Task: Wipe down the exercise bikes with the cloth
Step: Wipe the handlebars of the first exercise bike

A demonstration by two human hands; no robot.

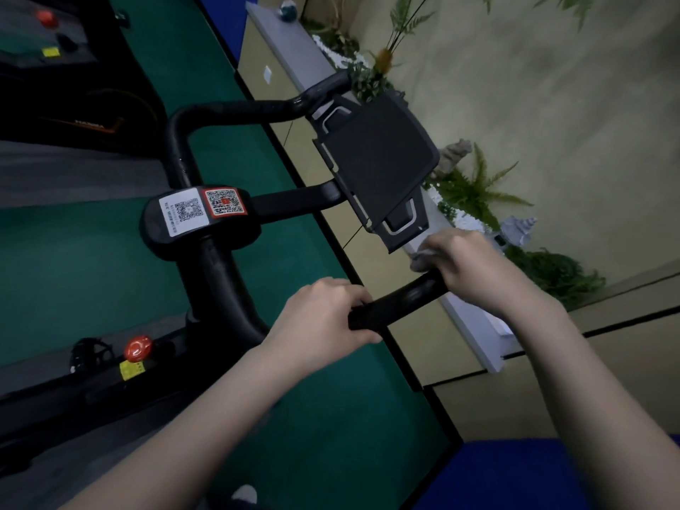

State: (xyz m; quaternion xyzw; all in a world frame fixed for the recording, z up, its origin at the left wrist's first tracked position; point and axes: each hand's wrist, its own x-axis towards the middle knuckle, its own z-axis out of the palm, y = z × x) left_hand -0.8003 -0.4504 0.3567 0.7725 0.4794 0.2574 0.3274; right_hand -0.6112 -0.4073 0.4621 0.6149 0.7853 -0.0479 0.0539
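Fingers of my left hand (323, 318) curl round the black handlebar (397, 301); my right hand (467, 266) grips its tip through the grey cloth (419, 261).

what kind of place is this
Probably a gym or fitness studio: an exercise bike's black handlebar with a tablet holder, a second bike beside it, and green sports flooring. Fake ferns line the wall.

Open green floor (257, 115) shows through the handlebar loop (176, 141) at upper centre; the black console (379, 160) and grey ledge (294, 49) crowd the bar's right end.
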